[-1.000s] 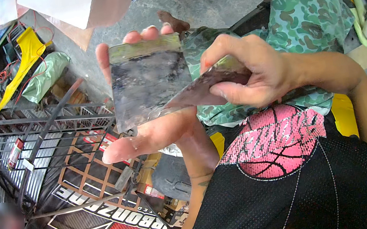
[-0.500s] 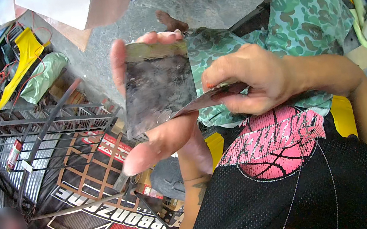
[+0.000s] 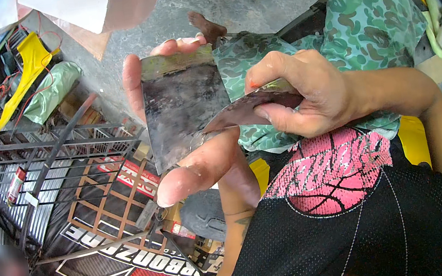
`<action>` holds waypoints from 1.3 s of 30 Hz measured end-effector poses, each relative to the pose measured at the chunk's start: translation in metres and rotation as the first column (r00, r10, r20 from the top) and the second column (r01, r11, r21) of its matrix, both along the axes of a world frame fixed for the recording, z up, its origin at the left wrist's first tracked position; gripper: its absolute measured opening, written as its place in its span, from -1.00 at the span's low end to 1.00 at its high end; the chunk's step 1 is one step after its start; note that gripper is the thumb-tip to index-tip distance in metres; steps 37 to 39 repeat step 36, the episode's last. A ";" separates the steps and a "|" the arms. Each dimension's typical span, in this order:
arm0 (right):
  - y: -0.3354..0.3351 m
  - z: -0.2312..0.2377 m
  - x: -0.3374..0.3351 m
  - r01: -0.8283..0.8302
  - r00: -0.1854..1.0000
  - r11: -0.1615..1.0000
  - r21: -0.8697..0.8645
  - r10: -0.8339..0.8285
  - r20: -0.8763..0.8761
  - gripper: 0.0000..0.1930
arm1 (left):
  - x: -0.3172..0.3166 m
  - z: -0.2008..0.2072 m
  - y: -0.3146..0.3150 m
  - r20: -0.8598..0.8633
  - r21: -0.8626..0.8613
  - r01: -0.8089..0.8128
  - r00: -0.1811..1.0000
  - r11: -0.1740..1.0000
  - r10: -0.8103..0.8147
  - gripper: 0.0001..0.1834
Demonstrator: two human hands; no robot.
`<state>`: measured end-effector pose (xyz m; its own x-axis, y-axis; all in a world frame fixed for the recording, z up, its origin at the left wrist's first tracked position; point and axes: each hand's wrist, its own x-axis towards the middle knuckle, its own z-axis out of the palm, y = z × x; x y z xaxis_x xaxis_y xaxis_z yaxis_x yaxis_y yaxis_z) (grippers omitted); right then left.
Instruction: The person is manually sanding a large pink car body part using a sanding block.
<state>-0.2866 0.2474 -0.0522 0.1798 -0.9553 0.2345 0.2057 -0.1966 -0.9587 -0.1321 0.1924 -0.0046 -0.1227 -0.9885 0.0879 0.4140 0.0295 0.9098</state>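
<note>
My left hand (image 3: 202, 165) grips a flat square spreader (image 3: 186, 106), its face smeared dark grey with a yellowish-green strip along the far edge. Fingertips curl over that far edge, and the thumb lies along the near side. Pinched between thumb and fingers, a second thin spreader (image 3: 245, 108) is in my right hand (image 3: 315, 92). It bends slightly, and its tip meets or overlaps the near right corner of the first one. A small orange smear marks my right index finger. Whether any paste lies between the two blades is too small to tell.
A black wire rack (image 3: 40, 162) stands at the left, with a brown lattice (image 3: 103, 198) beside it. Beyond are a yellow panel (image 3: 28, 74) and a green bag (image 3: 53, 93). White sheets (image 3: 81, 8) hang at the top. My camouflage shorts (image 3: 373, 23) lie behind the hands.
My left hand and its spreader have shifted a little to the left. The right hand's spreader has tilted, so more of its face shows. Its tip stays at the first spreader's corner.
</note>
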 end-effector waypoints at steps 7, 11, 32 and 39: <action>0.003 0.003 0.003 0.001 0.999 0.990 -0.139 -0.006 -0.032 -0.58 | 0.001 -0.006 0.003 0.044 0.132 0.006 0.999 0.991 -0.012 0.43; -0.002 -0.003 0.004 0.008 0.999 1.000 -0.012 -0.008 0.031 -0.61 | 0.000 -0.004 -0.001 -0.073 0.175 0.021 0.997 0.984 -0.008 0.53; 0.004 -0.006 0.012 0.091 0.996 0.974 0.205 -0.087 -0.031 -0.60 | 0.000 -0.023 0.007 0.015 0.414 0.071 0.996 0.907 -0.085 0.30; 0.009 -0.018 0.022 0.125 0.987 0.939 0.321 -0.152 0.057 -0.54 | -0.005 -0.028 0.012 0.108 0.450 0.003 0.992 0.893 -0.059 0.24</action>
